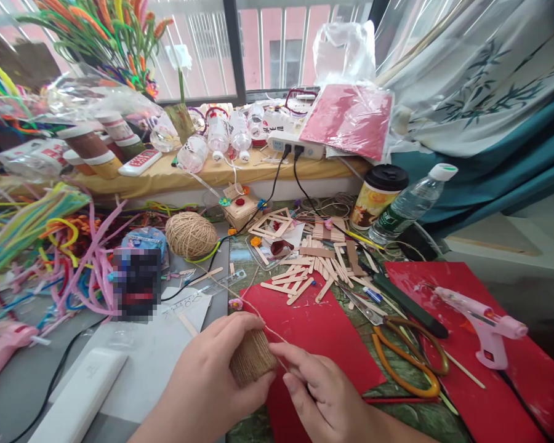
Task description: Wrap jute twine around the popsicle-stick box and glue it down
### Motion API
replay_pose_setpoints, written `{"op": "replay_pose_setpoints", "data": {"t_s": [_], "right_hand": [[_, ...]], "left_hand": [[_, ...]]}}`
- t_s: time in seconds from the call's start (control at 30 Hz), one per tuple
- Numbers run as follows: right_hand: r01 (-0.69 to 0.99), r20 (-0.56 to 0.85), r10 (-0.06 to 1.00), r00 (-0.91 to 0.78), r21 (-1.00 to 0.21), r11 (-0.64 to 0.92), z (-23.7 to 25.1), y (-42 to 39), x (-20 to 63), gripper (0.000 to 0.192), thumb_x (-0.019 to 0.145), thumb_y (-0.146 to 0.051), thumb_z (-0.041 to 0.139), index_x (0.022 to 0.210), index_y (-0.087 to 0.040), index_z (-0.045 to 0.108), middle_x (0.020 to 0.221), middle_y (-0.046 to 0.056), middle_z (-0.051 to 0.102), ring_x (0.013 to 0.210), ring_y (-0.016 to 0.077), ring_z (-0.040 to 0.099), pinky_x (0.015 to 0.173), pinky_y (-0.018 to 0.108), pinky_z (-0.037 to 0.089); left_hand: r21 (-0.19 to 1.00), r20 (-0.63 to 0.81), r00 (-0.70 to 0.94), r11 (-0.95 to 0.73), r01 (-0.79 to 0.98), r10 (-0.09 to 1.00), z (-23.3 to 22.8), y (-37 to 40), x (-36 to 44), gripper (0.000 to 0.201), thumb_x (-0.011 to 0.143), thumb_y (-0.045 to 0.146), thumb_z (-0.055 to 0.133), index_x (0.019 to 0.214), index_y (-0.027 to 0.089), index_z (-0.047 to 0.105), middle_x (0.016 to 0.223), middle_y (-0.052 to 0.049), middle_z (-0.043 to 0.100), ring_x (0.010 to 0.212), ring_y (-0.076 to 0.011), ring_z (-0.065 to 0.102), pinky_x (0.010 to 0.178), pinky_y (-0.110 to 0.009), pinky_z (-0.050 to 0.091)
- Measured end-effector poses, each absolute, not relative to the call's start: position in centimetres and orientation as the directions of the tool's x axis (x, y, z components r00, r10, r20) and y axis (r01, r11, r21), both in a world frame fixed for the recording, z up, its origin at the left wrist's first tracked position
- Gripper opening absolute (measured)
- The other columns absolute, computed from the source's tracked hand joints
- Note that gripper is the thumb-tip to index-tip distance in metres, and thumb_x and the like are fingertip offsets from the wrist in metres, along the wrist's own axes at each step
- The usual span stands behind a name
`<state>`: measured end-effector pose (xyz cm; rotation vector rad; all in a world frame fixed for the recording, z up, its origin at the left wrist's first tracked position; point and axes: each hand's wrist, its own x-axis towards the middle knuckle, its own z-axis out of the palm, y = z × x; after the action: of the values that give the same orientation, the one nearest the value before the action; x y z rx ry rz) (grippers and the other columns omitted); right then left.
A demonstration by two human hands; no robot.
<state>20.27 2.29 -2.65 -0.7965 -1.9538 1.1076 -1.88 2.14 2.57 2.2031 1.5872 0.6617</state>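
My left hand grips a small twine-wrapped piece, its windings lying side by side. Just to its right, my right hand pinches the loose twine between thumb and fingers. That strand runs back over the red sheet toward a ball of twine on the table. Beneath both hands lies the red sheet. What the twine is wound around is hidden by the windings and my fingers.
Wooden craft sticks are heaped ahead. On the right are orange-handled scissors, a pink glue gun, a water bottle and a lidded cup. Pipe cleaners and another pink glue gun lie left.
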Motion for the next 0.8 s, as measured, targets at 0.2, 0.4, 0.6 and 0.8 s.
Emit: {"op": "replay_pose_setpoints", "data": {"t_s": [0.2, 0.4, 0.6, 0.8], "right_hand": [[0.193, 0.317, 0.782, -0.537, -0.856, 0.479, -2.6, 2.3, 20.4, 0.042, 0.107, -0.023, 0.044, 0.146, -0.016, 0.055, 0.114, 0.014, 0.081, 0.095, 0.0225, 0.08, 0.087, 0.029, 0.065], [0.26, 0.339, 0.848, -0.407, -0.847, 0.463, -2.4, 1.8, 20.5, 0.03, 0.105, -0.02, 0.051, 0.13, -0.021, 0.067, 0.115, 0.009, 0.082, 0.1, 0.0202, 0.08, 0.09, 0.025, 0.065], [0.233, 0.39, 0.856, -0.339, -0.847, 0.478, -2.5, 1.6, 20.8, 0.028, 0.103, -0.023, 0.056, 0.127, -0.026, 0.07, 0.109, 0.005, 0.083, 0.096, 0.0184, 0.08, 0.09, 0.024, 0.063], [0.042, 0.162, 0.915, -0.37, -0.981, 0.191, -1.5, 1.6, 20.6, 0.028, 0.107, -0.034, 0.054, 0.123, -0.021, 0.074, 0.105, 0.008, 0.082, 0.089, 0.0183, 0.079, 0.079, 0.024, 0.064]], "left_hand": [[0.517, 0.166, 0.254, -0.303, 0.8, 0.953, 2.3, 2.1, -2.1, 0.049, 0.075, 0.023, 0.078, 0.121, 0.029, 0.061, 0.109, -0.003, 0.078, 0.095, -0.0247, 0.077, 0.079, -0.035, 0.063], [0.599, 0.089, 0.165, -0.185, 0.779, 0.982, 2.5, 2.4, -3.2, 0.053, 0.076, 0.029, 0.082, 0.126, 0.029, 0.066, 0.118, -0.003, 0.079, 0.101, -0.0256, 0.077, 0.083, -0.034, 0.064], [0.753, 0.022, 0.137, -0.106, 0.649, 0.99, 3.1, 3.0, -3.0, 0.048, 0.077, 0.026, 0.079, 0.124, 0.029, 0.068, 0.119, -0.002, 0.079, 0.105, -0.024, 0.076, 0.083, -0.03, 0.063], [0.718, 0.133, 0.186, -0.224, 0.659, 0.974, 2.9, 3.4, -2.3, 0.048, 0.078, 0.026, 0.081, 0.124, 0.029, 0.068, 0.122, -0.005, 0.077, 0.11, -0.0257, 0.074, 0.091, -0.035, 0.062]]}}
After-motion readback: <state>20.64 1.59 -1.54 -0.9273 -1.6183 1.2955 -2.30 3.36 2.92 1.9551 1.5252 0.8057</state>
